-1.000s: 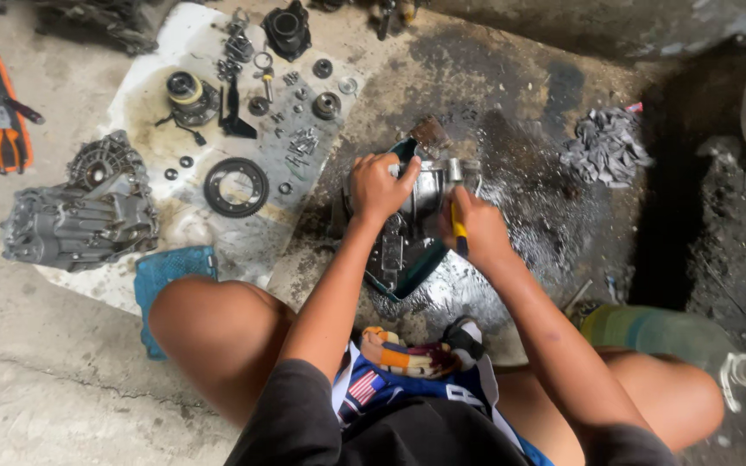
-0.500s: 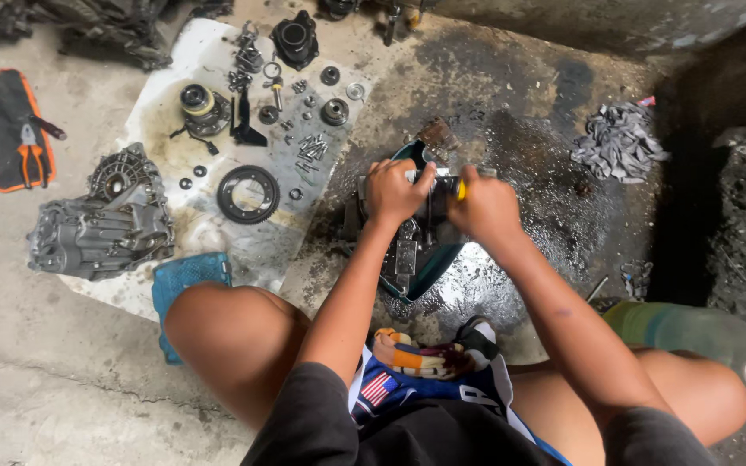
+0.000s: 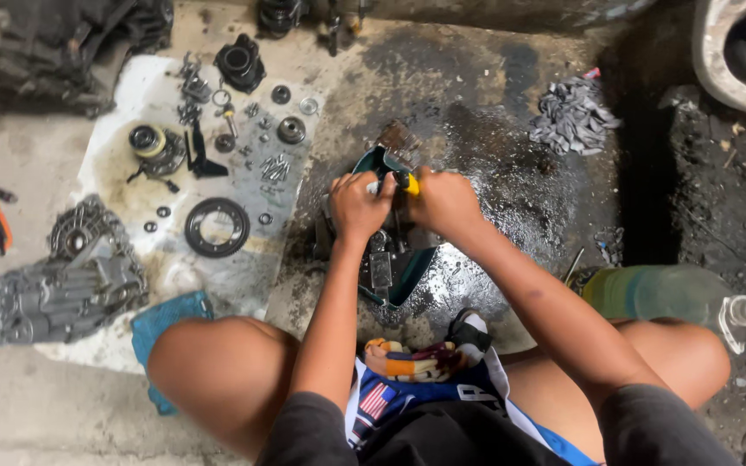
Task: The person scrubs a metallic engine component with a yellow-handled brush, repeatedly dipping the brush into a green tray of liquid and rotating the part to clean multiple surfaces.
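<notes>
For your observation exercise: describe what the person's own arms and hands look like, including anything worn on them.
Both arms are bare from the dark short sleeves down. The left hand and right hand wear no gloves, and no watch or wristband shows.

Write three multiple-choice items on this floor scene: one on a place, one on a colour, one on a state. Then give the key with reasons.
1. Where does the dark ring lie?
A. On the white sheet, to the person's left
B. Inside the teal basin
C. Beside the bottle

2. What colour is the tool handle between the hands?
A. Red
B. Yellow
C. White

3. How does the bottle sit?
A. Upright
B. Hanging from a hook
C. On its side

Key: 1 A, the ring rests on the sheet among small parts. 2 B, a yellow grip shows between the left hand and the right hand. 3 C, the bottle lies flat by the right knee, its cap pointing right.
</notes>
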### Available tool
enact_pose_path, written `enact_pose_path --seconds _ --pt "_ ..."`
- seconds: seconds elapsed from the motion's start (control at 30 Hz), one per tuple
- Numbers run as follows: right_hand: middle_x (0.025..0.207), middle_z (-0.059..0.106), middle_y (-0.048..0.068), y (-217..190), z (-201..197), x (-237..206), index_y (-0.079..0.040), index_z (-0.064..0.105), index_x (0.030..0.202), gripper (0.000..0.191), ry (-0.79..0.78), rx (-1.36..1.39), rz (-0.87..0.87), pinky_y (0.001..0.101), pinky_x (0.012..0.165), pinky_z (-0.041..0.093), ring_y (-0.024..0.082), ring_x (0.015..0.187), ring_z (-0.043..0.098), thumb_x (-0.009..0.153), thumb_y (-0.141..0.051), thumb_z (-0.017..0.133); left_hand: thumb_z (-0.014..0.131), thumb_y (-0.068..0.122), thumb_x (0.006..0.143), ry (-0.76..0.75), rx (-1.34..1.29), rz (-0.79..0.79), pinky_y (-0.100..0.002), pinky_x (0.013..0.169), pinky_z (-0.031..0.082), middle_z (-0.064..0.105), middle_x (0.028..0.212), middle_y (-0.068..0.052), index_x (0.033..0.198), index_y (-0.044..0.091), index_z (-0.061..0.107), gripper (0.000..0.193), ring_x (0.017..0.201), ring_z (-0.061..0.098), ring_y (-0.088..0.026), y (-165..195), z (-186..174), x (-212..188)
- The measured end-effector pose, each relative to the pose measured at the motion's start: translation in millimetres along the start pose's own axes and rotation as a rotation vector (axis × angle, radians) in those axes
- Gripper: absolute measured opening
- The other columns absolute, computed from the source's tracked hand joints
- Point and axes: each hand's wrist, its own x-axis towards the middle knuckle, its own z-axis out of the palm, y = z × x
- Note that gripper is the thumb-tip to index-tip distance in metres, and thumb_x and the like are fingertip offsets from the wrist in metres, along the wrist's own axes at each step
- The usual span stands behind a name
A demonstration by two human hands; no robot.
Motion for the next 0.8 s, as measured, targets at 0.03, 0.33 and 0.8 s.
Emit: enact_pose_path --seconds 0.03,0.33,0.8 --pt "0.072 0.071 0.019 -2 -1 -1 -0.002 0.061 0.109 0.043 0.044 0.01 0.03 0.049 0.062 0.058 0.039 0.067 0.072 0.073 -0.02 0.077 0.073 0.04 0.091 0.0 -0.016 -0.029 -0.048 0.078 0.048 0.07 0.076 -0.014 0.069 0.008 0.066 0.039 0.079 0.065 -0.038 0 -1 1" --pt "0.072 0.071 0.02 -11 -1 -2 0.005 0.06 0.112 0.053 0.135 0.093 0.006 0.049 0.06 0.057 0.04 0.064 0.071 0.068 -0.019 0.076 0.074 0.042 0.09 0.016 0.02 -0.09 -0.05 0.075 0.047 0.068 0.077 -0.018 0.074 0.006 0.07 0.04 0.077 0.063 -0.041 -13 -4 -2" --pt "0.07 0.07 0.018 -33 -8 -25 0.006 0.063 0.098 0.039 0.034 0.083 -0.139 0.0457 0.051 0.055 0.036 0.059 0.07 0.066 -0.013 0.074 0.073 0.042 0.092 0.076 0.098 -0.155 -0.051 0.075 0.05 0.071 0.082 -0.02 0.081 0.005 0.074 0.038 0.08 0.065 -0.044 -30 -8 -9"
